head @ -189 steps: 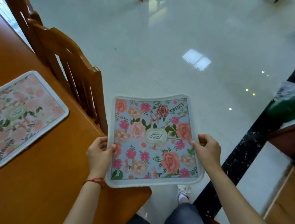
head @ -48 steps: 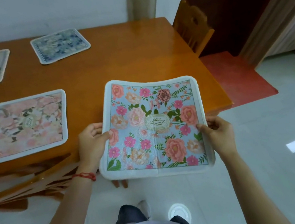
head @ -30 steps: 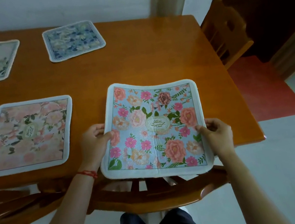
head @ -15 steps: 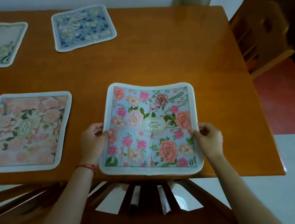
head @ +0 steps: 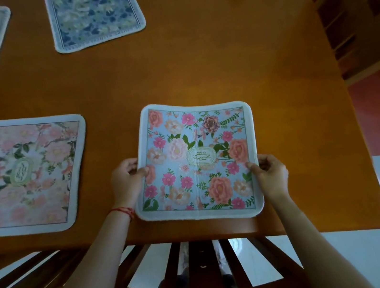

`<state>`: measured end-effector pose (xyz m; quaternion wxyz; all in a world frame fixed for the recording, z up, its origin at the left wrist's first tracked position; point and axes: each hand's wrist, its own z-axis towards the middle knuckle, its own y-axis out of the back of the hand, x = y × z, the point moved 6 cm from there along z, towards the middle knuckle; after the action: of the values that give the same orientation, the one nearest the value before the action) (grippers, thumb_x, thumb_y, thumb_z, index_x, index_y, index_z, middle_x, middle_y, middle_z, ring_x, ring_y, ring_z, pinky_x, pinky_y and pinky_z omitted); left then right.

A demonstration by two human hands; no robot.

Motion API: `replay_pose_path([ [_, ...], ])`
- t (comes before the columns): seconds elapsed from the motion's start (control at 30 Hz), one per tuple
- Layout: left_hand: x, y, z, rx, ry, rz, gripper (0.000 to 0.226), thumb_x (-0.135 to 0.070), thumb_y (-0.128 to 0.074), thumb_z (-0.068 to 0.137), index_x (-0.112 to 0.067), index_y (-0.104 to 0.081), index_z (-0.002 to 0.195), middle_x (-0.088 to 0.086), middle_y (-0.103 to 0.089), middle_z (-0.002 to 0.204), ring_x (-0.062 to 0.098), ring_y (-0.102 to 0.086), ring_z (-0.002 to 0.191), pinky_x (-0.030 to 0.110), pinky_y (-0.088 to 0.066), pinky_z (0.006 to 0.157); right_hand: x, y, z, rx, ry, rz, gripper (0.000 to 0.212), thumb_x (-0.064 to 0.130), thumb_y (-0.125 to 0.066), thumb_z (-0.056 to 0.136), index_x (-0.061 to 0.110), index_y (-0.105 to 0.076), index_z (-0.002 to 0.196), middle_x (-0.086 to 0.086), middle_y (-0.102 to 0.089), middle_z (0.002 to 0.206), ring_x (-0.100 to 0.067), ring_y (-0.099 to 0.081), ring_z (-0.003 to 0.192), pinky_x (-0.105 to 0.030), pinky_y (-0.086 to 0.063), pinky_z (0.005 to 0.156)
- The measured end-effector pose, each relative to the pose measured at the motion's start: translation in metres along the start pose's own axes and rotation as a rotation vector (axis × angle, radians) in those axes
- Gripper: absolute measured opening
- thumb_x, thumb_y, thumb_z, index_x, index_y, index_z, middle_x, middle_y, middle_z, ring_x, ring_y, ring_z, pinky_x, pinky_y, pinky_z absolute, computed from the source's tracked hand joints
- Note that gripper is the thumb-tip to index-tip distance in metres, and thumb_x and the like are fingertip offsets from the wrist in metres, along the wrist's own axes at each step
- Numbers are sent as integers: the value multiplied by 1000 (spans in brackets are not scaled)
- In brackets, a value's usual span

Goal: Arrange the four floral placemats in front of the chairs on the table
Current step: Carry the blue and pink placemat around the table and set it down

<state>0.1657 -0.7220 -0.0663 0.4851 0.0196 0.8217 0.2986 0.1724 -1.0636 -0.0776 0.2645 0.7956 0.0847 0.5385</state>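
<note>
Blue floral placemat (head: pixel 197 162), pinched at its side edges between left hand (head: pixel 125 179) and right hand (head: pixel 271 175) over the table (head: pixel 196 67), wanted lowering flat, squared to the chair (head: pixel 204 267) below both wrists.

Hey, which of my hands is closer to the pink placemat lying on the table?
Left. Your left hand grips the blue placemat's left edge, the side facing the pink placemat. Your right hand grips the far edge, farther away.
</note>
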Motion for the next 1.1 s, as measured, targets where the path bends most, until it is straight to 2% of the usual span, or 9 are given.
replay_pose_path([
  [0.1, 3, -1, 5, -5, -15, 41, 24, -11, -68, 80, -3, -61, 101, 4, -62, 93, 18, -59, 79, 20, -42, 56, -1, -2, 2, -15, 4, -33, 14, 13, -66, 83, 8, -61, 95, 2, -63, 83, -7, -60, 67, -4, -45, 50],
  [0.23, 10, 0, 12, -5, -72, 113, 22, -9, -67, 80, 0, -65, 101, 14, -67, 99, 22, -61, 85, 27, -46, 66, -3, -4, 5, -14, -11, -93, 16, 13, -63, 84, 7, -64, 99, 2, -63, 85, -3, -56, 66, -1, -40, 47],
  [0.3, 12, 1, 13, -5, -89, 140, 22, -10, -67, 80, 0, -65, 101, 14, -68, 99, 20, -61, 84, 26, -45, 65, -5, -4, 6, -7, -16, -100, 18, 13, -63, 85, 6, -64, 101, 0, -63, 86, 0, -54, 66, 0, -40, 48],
  [0.37, 11, 1, 13, -6, -109, 165, 22, -11, -67, 80, -1, -66, 100, 14, -68, 99, 20, -61, 83, 24, -45, 63, -5, -5, 6, -2, -20, -116, 19, 14, -62, 85, 5, -63, 102, 0, -62, 87, 3, -53, 66, -1, -40, 47],
  [0.53, 8, 2, 9, -41, -156, 221, 22, -11, -67, 80, 0, -67, 100, 16, -69, 98, 18, -60, 79, 17, -41, 57, -3, -7, 8, 17, 3, -172, 22, 16, -62, 86, 6, -64, 105, -4, -64, 94, -12, -58, 75, -10, -39, 53],
  [0.7, 11, 10, 8, -59, -157, 226, 24, -10, -67, 80, 1, -66, 102, 17, -69, 99, 22, -63, 83, 12, -38, 56, 1, -15, 5, 45, 15, -186, 24, 16, -62, 86, 4, -64, 107, -1, -60, 92, -10, -56, 75, -5, -37, 52],
  [0.83, 12, 16, 8, -62, -162, 220, 25, -10, -69, 79, 1, -67, 102, 17, -69, 98, 15, -57, 78, 13, -38, 57, 1, -20, 3, 51, 26, -182, 24, 15, -63, 86, 5, -64, 107, -3, -63, 94, -10, -57, 75, -6, -38, 52],
  [1.1, 13, 17, 8, -47, -157, 191, 26, -10, -69, 79, 1, -67, 103, 18, -69, 99, 15, -57, 79, 11, -38, 57, 1, -18, 3, 62, 21, -182, 22, 16, -63, 85, 4, -64, 104, -1, -62, 89, -9, -57, 72, -6, -39, 51],
])
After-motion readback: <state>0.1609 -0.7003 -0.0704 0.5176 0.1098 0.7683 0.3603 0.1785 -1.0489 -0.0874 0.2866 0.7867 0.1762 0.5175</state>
